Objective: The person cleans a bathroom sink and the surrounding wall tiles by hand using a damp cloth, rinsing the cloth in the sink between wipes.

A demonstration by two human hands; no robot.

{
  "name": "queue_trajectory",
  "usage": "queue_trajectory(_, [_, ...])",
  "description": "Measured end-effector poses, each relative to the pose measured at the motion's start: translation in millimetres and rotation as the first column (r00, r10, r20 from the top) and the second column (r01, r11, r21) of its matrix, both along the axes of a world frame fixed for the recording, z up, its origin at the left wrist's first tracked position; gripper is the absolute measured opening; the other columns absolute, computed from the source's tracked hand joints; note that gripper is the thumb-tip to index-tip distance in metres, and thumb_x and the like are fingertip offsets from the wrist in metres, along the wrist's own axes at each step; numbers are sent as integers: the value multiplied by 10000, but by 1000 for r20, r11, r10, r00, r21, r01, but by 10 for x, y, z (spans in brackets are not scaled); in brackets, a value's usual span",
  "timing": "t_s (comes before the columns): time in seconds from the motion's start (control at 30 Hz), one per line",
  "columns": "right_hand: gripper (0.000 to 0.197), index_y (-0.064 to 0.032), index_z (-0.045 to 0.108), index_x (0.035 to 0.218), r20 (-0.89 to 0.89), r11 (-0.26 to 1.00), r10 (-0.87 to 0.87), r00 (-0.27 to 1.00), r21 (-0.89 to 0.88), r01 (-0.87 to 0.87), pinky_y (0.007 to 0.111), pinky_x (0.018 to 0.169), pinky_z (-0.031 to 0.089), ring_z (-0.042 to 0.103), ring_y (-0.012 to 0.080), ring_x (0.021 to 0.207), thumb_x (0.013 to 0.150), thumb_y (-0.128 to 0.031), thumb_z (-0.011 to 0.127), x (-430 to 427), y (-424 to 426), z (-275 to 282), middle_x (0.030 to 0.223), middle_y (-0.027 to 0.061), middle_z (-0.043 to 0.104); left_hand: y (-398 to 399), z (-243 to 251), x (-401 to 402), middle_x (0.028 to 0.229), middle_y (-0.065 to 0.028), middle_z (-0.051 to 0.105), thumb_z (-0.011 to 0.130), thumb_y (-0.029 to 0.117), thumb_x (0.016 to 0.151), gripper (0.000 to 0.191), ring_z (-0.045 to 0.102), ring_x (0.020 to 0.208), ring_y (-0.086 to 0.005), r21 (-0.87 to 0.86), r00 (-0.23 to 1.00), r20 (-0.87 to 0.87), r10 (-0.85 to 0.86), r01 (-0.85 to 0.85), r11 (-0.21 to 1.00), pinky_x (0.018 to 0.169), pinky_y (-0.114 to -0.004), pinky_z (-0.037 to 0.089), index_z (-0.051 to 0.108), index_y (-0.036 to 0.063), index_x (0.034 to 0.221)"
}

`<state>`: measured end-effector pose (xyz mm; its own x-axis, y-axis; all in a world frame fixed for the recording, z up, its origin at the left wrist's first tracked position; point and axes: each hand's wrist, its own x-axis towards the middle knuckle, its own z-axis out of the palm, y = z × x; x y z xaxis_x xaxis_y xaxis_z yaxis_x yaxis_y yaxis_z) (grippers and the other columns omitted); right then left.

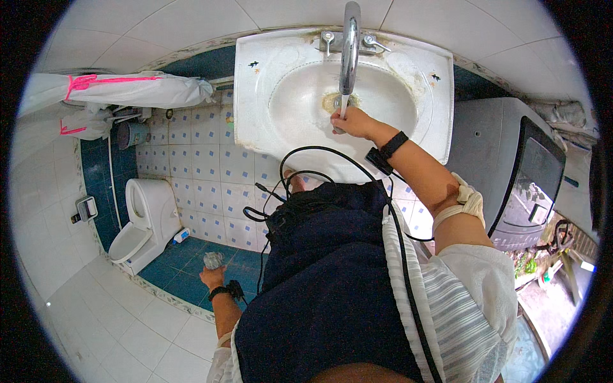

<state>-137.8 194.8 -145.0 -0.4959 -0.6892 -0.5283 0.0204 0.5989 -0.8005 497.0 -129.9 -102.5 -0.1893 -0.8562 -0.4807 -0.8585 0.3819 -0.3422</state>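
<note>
Water runs from a chrome gooseneck faucet (351,52) in a thin stream onto my right hand (357,123), over the front part of a white ceramic washbasin (292,136). The fingers of that hand curl around a small greyish thing (338,129), mostly hidden by the hand and the water. Away at the lower left, my left hand (211,277) grips a rounded, greyish, see-through object (213,260) above the blue floor tiles. Its exact kind is not clear. Both wrists wear black bands with small devices.
A grey-topped washing machine (488,143) stands right of the basin. A white toilet (148,215) with raised lid is at the left, near a bucket (131,135). White plastic covers (143,91) with pink ties hang at upper left. Black cables (325,148) loop before my body.
</note>
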Motion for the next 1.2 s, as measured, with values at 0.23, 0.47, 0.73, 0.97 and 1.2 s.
queue_trajectory(0.23, [193,2,607,877,30,999,32,999,-12,-32,283,684,477,645,153,743,881,-181,544,1,80,-56,777,77,641,-3,-49,-15,1005,-143,638,799,413,538,613,536,994,-357,-24,970,-110,218,-222,975,873,-440,424,641,48,1004])
queue_trajectory(0.47, [337,15,625,752,-344,956,294,892,118,-269,429,693,475,607,369,742,818,-302,532,-86,223,-70,765,220,631,118,49,-116,936,-151,651,802,414,528,610,552,962,-345,-22,994,-39,104,-105,994,826,-445,448,642,31,976])
queue_trajectory(0.73, [205,-14,599,902,-327,859,414,850,451,-244,416,655,496,623,331,640,833,-191,522,-516,204,-457,800,172,649,240,141,-72,886,-163,653,816,405,506,559,591,879,-361,-24,992,-65,112,-113,993,731,-442,485,653,12,870])
queue_trajectory(0.97, [346,-2,535,1051,-412,920,349,842,324,-223,401,724,495,623,346,844,743,-137,617,-689,100,-1230,901,203,635,303,306,-178,958,-216,622,832,362,524,554,580,927,-350,-57,989,-40,141,-144,988,784,-431,475,643,-22,875])
queue_trajectory(1.2, [356,-22,514,1115,-568,901,340,749,425,-86,448,880,455,508,360,1029,788,-132,604,-507,-59,-1256,1135,205,427,380,293,145,934,-183,636,832,378,515,595,557,920,-362,-121,988,-10,154,-155,981,843,-428,439,629,-19,909])
